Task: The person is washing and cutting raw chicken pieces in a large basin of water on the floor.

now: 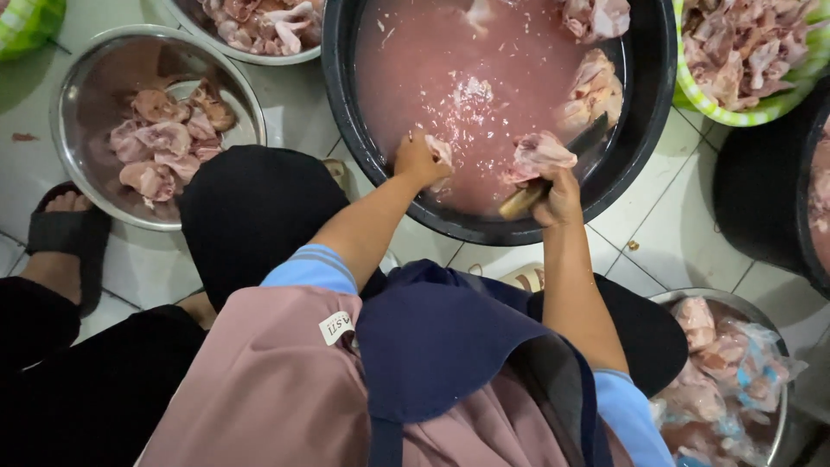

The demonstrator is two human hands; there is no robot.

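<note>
My left hand (419,160) reaches over the near rim of a big black tub (346,112) of cloudy pink water and grips a small pale piece of raw chicken (443,152). My right hand (560,197) is closed on the wooden handle of a knife (521,203), whose dark blade points up and right into the tub. A larger raw chicken piece (538,156) lies at the water's edge just above that hand. More chicken pieces (596,86) float at the tub's right side.
A steel bowl (69,86) with chicken pieces sits on the tiled floor at left, another bowl (216,43) behind it. A green basket (735,117) of chicken is at top right, a second black tub (761,190) at right, a steel bowl (692,296) at bottom right. Another person's sandalled foot (65,229) rests at left.
</note>
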